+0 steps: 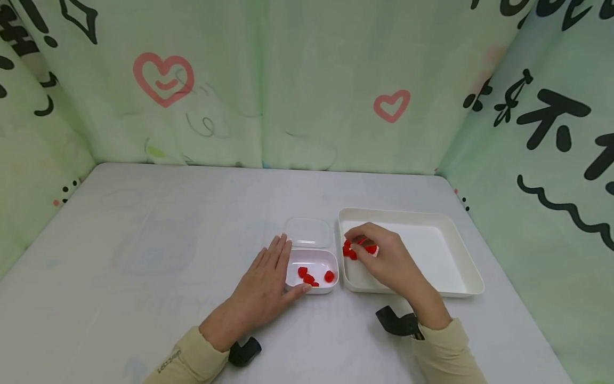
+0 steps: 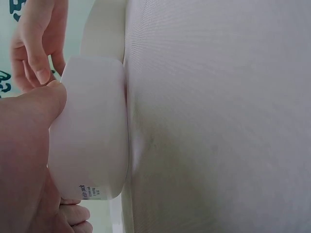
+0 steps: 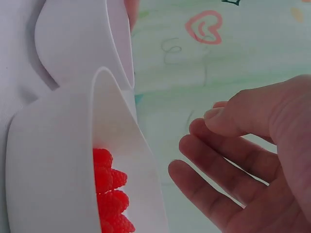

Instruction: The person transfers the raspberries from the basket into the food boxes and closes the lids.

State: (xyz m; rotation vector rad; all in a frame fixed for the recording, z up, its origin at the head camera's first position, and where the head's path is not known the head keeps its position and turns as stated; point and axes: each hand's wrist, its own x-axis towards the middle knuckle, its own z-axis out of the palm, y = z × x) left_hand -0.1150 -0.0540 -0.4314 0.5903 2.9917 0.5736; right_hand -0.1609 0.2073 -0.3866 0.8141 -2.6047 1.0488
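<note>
My left hand (image 1: pixel 264 285) lies along the left side of a small white plastic box (image 1: pixel 322 291), fingers straight and together. Its thumb (image 2: pixel 56 94) rests at the front rim. Inside the box are several red raspberries (image 1: pixel 308 278), one apart on the right. My right hand (image 1: pixel 384 256) is over the left end of a large white tray (image 1: pixel 460 290), its fingers loosely bent. In the right wrist view the thumb and fingertips come near each other with nothing visible between them. More raspberries (image 3: pixel 112 201) lie in the tray below that hand, partly hidden by it in the head view.
A clear lid (image 1: pixel 308 232) lies right behind the small box. The tray stands close beside the box on the right, on a white-covered table (image 1: pixel 158 234). Green printed curtains (image 1: pixel 307 85) enclose the back and sides. Black wrist mounts (image 1: pixel 395 321) are on both sleeves.
</note>
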